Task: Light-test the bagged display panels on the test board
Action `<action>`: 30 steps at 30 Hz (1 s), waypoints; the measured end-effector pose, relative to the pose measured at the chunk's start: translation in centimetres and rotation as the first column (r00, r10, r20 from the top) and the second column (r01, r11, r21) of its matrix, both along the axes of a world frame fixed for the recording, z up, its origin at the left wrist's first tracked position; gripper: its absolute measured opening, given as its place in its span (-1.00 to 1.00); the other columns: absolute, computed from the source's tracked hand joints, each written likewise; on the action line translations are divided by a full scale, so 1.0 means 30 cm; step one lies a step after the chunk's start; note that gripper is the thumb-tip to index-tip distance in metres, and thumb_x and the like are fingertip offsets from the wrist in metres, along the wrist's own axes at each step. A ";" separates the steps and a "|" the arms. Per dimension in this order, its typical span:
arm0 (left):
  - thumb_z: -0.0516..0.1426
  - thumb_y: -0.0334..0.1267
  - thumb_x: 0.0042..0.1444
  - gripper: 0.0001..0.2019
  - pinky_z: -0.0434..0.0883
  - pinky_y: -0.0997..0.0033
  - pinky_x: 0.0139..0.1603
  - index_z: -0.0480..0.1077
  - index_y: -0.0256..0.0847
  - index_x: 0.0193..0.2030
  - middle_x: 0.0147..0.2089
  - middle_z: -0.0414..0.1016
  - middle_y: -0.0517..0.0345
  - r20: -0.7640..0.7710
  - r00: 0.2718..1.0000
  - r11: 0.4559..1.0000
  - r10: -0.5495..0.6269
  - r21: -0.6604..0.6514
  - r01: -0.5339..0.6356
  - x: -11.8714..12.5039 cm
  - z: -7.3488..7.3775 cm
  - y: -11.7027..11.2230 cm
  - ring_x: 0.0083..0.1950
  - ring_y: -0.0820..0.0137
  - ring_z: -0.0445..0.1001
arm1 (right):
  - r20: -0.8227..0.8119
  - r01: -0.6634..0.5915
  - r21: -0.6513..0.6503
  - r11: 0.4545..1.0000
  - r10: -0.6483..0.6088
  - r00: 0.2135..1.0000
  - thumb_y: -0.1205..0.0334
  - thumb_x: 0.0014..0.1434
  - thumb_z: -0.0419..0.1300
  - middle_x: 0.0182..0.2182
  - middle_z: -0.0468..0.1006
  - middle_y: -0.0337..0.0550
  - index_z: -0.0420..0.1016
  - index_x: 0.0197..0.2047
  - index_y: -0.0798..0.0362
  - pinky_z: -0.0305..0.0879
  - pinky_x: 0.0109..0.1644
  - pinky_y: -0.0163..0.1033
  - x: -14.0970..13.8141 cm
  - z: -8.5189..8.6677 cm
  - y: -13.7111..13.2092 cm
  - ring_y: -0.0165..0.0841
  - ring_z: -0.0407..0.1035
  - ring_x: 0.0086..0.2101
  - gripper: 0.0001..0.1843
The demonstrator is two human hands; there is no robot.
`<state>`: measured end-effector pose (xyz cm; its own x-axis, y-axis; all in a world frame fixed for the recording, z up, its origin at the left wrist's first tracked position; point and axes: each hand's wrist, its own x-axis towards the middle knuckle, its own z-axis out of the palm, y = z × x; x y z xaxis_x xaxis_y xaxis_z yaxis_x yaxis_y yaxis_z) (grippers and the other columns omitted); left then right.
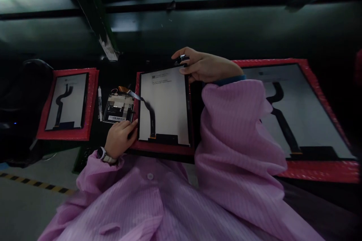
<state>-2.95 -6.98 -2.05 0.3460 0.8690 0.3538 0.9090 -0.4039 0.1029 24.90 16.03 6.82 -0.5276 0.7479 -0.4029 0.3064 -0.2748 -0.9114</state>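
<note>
A white display panel [166, 101] with a black flex cable lies on a red padded tray [161, 147] in front of me. My left hand [120, 137] rests on the tray's left edge, fingers curled, touching the panel's lower left side; whether it holds something thin is unclear. My right hand [203, 66] reaches over the panel's top right corner and pinches a small dark object [181, 59] there. A small circuit board [118, 108] with an orange flex strip lies just left of the panel, its cable running to it. Both arms wear pink striped sleeves.
A second panel on a red tray [68, 103] sits at the left. A larger panel on a red tray [308, 113] sits at the right. A white pen-like tool [100, 102] lies beside the circuit board. The dark bench has a shelf above; grey floor shows at lower left.
</note>
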 end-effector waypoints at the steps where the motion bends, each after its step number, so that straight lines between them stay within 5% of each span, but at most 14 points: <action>1: 0.05 -0.26 0.41 -0.69 0.41 0.28 -0.28 0.57 -0.29 0.08 -0.37 0.52 0.11 0.018 1.000 1.000 -0.005 -0.026 0.005 -0.003 0.002 0.001 -0.33 0.33 0.49 | 0.032 -0.006 0.006 1.000 0.005 0.999 0.51 0.21 0.16 -0.25 0.32 -0.25 0.32 0.17 -0.11 0.45 -0.40 -0.37 0.000 -0.015 0.008 -0.49 0.31 -0.43 -0.49; 7: 0.06 -0.19 0.40 -0.64 0.45 0.30 -0.21 0.55 -0.29 0.15 -0.29 0.58 0.07 0.094 0.995 0.992 -0.018 -0.122 0.030 -0.015 0.007 0.001 -0.25 0.31 0.54 | 0.420 -0.109 0.223 0.969 0.005 0.908 0.33 0.23 0.18 -0.28 0.47 -0.08 0.50 -0.08 -0.02 0.49 -0.36 -0.24 -0.004 -0.099 0.057 -0.31 0.40 -0.33 -0.81; 10: 0.06 -0.15 0.41 -0.63 0.46 0.30 -0.23 0.55 -0.32 0.13 -0.30 0.56 0.06 0.095 0.995 0.994 -0.017 -0.110 0.027 -0.009 0.022 -0.008 -0.26 0.31 0.54 | 0.607 -0.205 0.400 0.893 -0.091 0.789 0.19 0.26 0.21 -0.27 0.50 0.02 0.54 -0.20 0.04 0.50 -0.11 -0.03 -0.028 -0.084 0.036 -0.14 0.44 -0.17 -0.87; 13: 0.06 -0.18 0.43 -0.68 0.44 0.35 -0.27 0.57 -0.28 0.07 -0.32 0.54 0.10 0.158 0.987 0.993 0.020 -0.116 -0.001 -0.007 0.080 0.004 -0.29 0.36 0.53 | 0.651 -0.309 0.532 0.788 -0.148 0.744 0.15 0.34 0.14 -0.02 0.50 0.23 0.57 -0.08 0.13 0.30 0.20 0.22 -0.098 -0.027 -0.029 0.10 0.32 0.12 -0.73; 16: 0.05 -0.27 0.43 -0.76 0.44 0.37 -0.20 0.57 -0.21 -0.05 -0.29 0.55 0.13 0.277 0.955 0.992 0.107 0.031 -0.120 -0.014 0.168 0.079 -0.26 0.40 0.51 | 0.573 -0.482 0.517 0.707 0.132 0.809 0.20 0.42 0.08 0.03 0.55 0.13 0.59 -0.06 0.14 0.17 0.33 0.02 -0.205 0.024 -0.102 -0.06 0.32 0.17 -0.72; 19: 0.03 -0.23 0.43 -0.73 0.40 0.23 -0.04 0.54 -0.24 -0.02 -0.22 0.55 0.05 0.293 0.950 0.957 0.106 0.230 -0.178 -0.023 0.215 0.211 -0.15 0.29 0.47 | 0.498 -0.620 0.450 0.643 0.395 0.772 0.14 0.42 0.16 -0.07 0.61 -0.05 0.60 -0.08 0.10 0.28 0.04 -0.25 -0.299 0.033 -0.148 -0.31 0.44 -0.10 -0.75; 22: -0.08 -0.12 0.45 -0.60 0.34 0.12 0.03 0.49 -0.28 0.11 -0.07 0.57 -0.07 0.262 0.965 0.980 0.003 0.191 -0.055 -0.037 0.186 0.328 -0.01 0.18 0.45 | 0.449 -0.666 0.399 0.630 0.499 0.741 0.20 0.35 0.23 -0.28 0.57 -0.18 0.58 -0.18 0.14 0.17 -0.23 -0.32 -0.346 0.009 -0.162 -0.44 0.35 -0.33 -0.82; 24: -0.15 -0.13 0.45 -0.58 0.30 0.09 0.06 0.50 -0.23 -0.08 -0.13 0.57 -0.03 0.279 0.959 0.996 -0.039 0.092 0.014 -0.048 0.144 0.367 -0.02 0.19 0.46 | 0.407 -0.651 0.375 0.660 0.514 0.755 0.29 0.30 0.23 -0.38 0.49 -0.24 0.52 -0.27 0.16 0.11 -0.28 -0.33 -0.353 -0.009 -0.160 -0.48 0.27 -0.38 -0.87; 27: -0.12 -0.15 0.41 -0.61 0.21 0.01 0.22 0.39 -0.18 -0.35 -0.29 0.54 0.07 0.273 0.953 0.991 -0.131 0.013 0.132 -0.061 0.094 0.372 -0.11 0.25 0.47 | 0.353 -0.648 0.349 0.677 0.546 0.760 0.35 0.24 0.22 -0.42 0.42 -0.29 0.46 -0.34 0.14 0.10 -0.27 -0.33 -0.348 -0.027 -0.150 -0.48 0.23 -0.38 -0.90; 30: -0.08 -0.14 0.35 -0.67 0.15 -0.05 0.32 0.33 -0.16 -0.40 -0.35 0.50 0.11 0.256 0.950 0.980 -0.176 -0.039 0.193 -0.065 0.077 0.362 -0.16 0.27 0.46 | 0.349 -0.664 0.324 0.675 0.567 0.746 0.43 0.18 0.16 -0.46 0.37 -0.30 0.39 -0.41 0.12 0.08 -0.28 -0.30 -0.345 -0.037 -0.145 -0.48 0.20 -0.40 -0.88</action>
<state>-4.91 3.87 0.27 0.4099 0.8216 0.3962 0.7610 -0.5475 0.3480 14.53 11.69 5.70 -0.8691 0.3960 -0.2964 0.4583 0.4193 -0.7836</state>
